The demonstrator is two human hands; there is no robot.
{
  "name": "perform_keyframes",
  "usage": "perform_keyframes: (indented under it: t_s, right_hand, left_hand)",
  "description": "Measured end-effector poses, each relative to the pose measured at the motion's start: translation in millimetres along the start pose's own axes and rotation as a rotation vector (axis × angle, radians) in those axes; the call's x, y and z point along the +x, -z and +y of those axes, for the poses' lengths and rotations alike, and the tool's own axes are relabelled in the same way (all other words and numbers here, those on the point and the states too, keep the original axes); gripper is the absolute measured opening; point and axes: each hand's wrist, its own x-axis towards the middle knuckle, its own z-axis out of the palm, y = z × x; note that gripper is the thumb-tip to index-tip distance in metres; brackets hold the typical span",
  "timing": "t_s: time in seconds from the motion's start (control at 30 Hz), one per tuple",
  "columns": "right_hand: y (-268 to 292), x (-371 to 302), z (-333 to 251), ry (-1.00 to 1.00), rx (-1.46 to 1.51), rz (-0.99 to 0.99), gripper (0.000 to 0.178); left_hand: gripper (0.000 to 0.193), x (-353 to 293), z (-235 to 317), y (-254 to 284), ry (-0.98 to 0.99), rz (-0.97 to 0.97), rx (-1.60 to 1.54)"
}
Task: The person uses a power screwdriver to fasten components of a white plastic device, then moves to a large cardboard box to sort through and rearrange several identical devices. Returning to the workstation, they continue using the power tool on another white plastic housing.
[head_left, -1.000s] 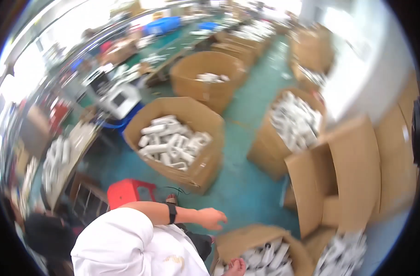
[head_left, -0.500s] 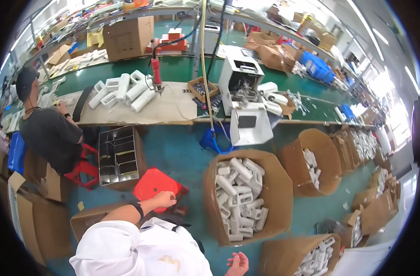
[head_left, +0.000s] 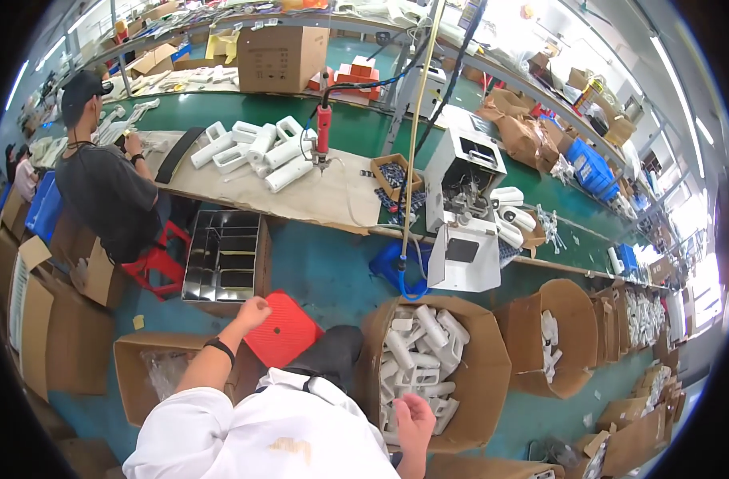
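My left hand [head_left: 255,311] hangs loosely bent over the upper left edge of a red plastic stool [head_left: 280,329], a dark band round the wrist. Nothing shows in its fingers, and whether it touches the stool I cannot tell. My right hand [head_left: 414,415] is raised over the near side of a large cardboard box [head_left: 484,351], its thumb apart from the loosely bent fingers and nothing in it. White plastic housings with handle-like loops [head_left: 416,359] lie heaped in that box. My dark-clothed leg [head_left: 332,359] stands between stool and box.
A green workbench [head_left: 356,112] runs across, bearing white housings [head_left: 260,148], a hanging red screwdriver [head_left: 324,128] and an open white machine [head_left: 464,207]. A divided metal-lined box [head_left: 225,255] stands beyond the stool. At left a co-worker [head_left: 109,176] sits. More cartons [head_left: 552,343] stand right.
My view has shifted toward the bench. My left hand has gone from the stool's near side to its upper left edge. My right hand has risen over the box, and my leg has come into view.
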Motion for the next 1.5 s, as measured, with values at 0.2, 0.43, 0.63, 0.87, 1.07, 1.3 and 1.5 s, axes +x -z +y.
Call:
perform_keyframes:
  t_s: [0.2,0.43,0.63,0.87,1.07,1.3,1.5]
  right_hand:
    - [-88.1,84.4,-28.3,0.132,-0.076,-0.268,0.027]
    - [-258.5,211.3,-54.2,0.343,-0.125,-0.350,0.044]
    - [-450.3,379.2,-68.9,0.866,-0.309,0.039,0.062]
    - [-534.9,484.3,-61.1,0.831,-0.080,0.011,0.045]
    - [-471.7,443.1,-79.8,0.803,0.184,0.122,0.046]
    - [-389.8,354.9,-98.9,0.886,0.203,0.280,0.043]
    - [-376.4,341.6,-94.5,0.788,0.212,0.320,0.038]
  left_hand:
    - [0.039,96.9,71.6,47.3,-0.165,0.225,-0.141]
    - [0.052,269.7,143.3,128.7,-0.393,0.439,-0.094]
    - [0.081,401.9,172.8,164.3,-0.409,0.276,0.296]
    - [0.079,453.7,159.3,137.6,-0.547,0.233,0.305]
    - [0.069,420.4,185.4,139.2,-0.698,0.319,0.190]
    - [0.065,349.7,258.1,31.0,-1.056,0.067,0.037]
    - [0.064,355.2,329.6,-112.1,-1.029,0.053,0.040]
